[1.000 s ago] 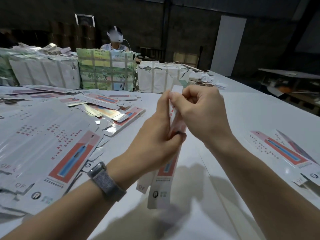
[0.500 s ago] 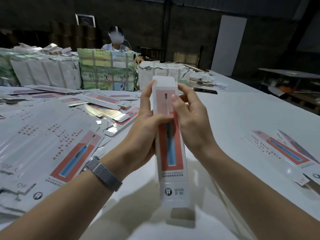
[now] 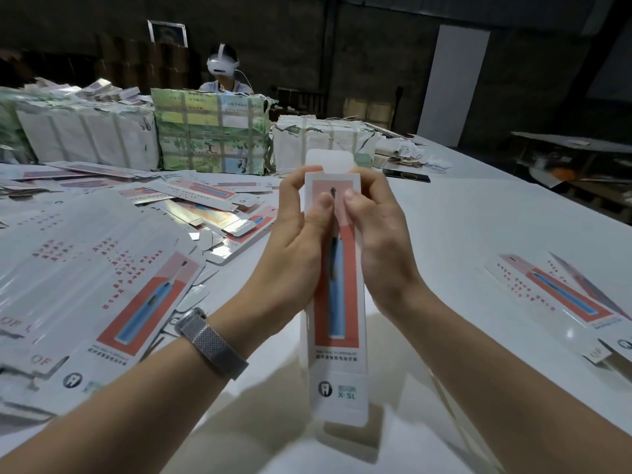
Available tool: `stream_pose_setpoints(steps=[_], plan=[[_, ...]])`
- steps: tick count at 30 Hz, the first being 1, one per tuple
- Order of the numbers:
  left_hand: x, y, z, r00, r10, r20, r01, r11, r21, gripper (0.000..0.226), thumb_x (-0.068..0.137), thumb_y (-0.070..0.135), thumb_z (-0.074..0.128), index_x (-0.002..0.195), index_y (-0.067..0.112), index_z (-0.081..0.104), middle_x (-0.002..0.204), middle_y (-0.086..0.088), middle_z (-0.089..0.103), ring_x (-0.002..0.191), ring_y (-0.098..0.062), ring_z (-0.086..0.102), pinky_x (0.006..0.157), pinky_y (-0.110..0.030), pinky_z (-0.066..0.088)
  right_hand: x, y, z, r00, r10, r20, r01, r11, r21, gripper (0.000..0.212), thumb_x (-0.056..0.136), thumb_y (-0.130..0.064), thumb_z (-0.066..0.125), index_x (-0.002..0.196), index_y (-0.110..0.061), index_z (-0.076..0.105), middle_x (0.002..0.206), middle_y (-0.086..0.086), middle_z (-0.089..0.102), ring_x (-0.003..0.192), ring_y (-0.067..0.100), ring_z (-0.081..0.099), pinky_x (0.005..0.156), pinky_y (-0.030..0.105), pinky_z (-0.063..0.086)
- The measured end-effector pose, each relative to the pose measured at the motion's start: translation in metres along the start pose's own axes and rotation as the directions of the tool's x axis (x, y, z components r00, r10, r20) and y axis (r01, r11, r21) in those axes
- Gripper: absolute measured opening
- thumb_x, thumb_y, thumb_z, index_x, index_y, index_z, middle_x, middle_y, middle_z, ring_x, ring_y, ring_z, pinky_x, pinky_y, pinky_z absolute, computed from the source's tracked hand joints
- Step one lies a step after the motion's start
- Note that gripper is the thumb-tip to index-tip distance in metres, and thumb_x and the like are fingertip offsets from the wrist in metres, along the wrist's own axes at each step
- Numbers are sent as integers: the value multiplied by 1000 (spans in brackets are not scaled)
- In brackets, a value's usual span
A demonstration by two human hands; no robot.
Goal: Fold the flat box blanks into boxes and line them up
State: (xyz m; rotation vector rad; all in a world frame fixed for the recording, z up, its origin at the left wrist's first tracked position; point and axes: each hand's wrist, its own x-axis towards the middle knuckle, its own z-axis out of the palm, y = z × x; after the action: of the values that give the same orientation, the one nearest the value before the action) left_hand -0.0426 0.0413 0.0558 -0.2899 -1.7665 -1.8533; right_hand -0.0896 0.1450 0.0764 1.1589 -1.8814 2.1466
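Box blank of white card printed with a red panel and a blue toothbrush (image 3: 337,302) — one, already opened into a long slim sleeve — stands nearly upright in the air above the white worktop (image 3: 478,241), between both hands. The left hand (image 3: 294,241) grasps its left edge, fingers wrapped behind and thumb pressed on the printed face near the top; the right hand (image 3: 379,234) grasps the right edge the same way, its thumb just beside the other. Above the thumbs the plain white top flap (image 3: 330,160) sticks up, not yet tucked.

The step in hand looks to be squaring the sleeve and closing that top end. To do it well, I would keep the thumbs low enough to leave the flap's crease free, press the side walls so the corners turn sharp, then bend the flap over on its score line and slide its tongue inside without buckling the card. The bottom end hangs loose and seems open too, so it wants the same care.

By count: one blank in the hands; two folded-looking boxes (image 3: 561,295) lying side by side on the worktop to the right, well apart from the hands; one spread heap of flat blanks (image 3: 102,275) on the left, too overlapped to number; several wrapped bundles (image 3: 212,131) at the far edge, with a second person in a white headset (image 3: 222,65) behind them.
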Motion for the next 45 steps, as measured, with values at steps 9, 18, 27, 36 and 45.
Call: stream_pose_setpoints(steps=[9, 18, 27, 36, 45], plan=[[-1, -1, 2, 993, -108, 53, 112, 991, -67, 11, 98, 44, 47, 109, 44, 48, 94, 2, 72, 82, -17, 72, 69, -36, 60, 2, -2, -7, 998, 52, -17, -51, 995, 85, 17, 84, -20, 50, 99, -24, 56, 106, 28, 60, 81, 37, 63, 78, 53, 55], [-5, -4, 1, 981, -169, 91, 171, 985, -16, 42, 96, 48, 48, 120, 72, 24, 95, -11, 76, 80, -33, 75, 80, -55, 60, 8, 2, -17, 990, 139, -34, -131, 976, 173, 44, 73, -13, 48, 110, -30, 63, 97, -6, 70, 89, 19, 69, 81, 45, 59], [-4, -6, 0, 988, -141, 65, 139, 990, 34, 36, 96, 49, 48, 128, 59, 36, 92, -4, 76, 80, -27, 75, 76, -49, 60, 5, -3, -15, 982, 188, -20, -183, 973, 144, 18, 85, -30, 56, 81, -16, 66, 74, 2, 68, 67, 31, 59, 61, 54, 38], [-3, 0, -3, 995, 0, 98, -10, 994, 108, 42, 99, 41, 49, 135, 56, 34, 110, -1, 72, 93, -29, 75, 80, -51, 61, 11, -15, -19, 977, 183, 114, -202, 960, 194, 24, 99, -11, 49, 105, -8, 71, 88, 14, 72, 80, 29, 71, 78, 61, 53], [-4, 3, -2, 985, 70, 157, -92, 986, 139, 45, 100, 42, 48, 135, 62, 27, 107, -2, 73, 87, -29, 75, 77, -47, 62, 13, -24, -20, 987, 157, 34, -161, 970, 180, 23, 99, -7, 51, 104, -2, 73, 117, 32, 59, 90, 35, 63, 82, 47, 55]])
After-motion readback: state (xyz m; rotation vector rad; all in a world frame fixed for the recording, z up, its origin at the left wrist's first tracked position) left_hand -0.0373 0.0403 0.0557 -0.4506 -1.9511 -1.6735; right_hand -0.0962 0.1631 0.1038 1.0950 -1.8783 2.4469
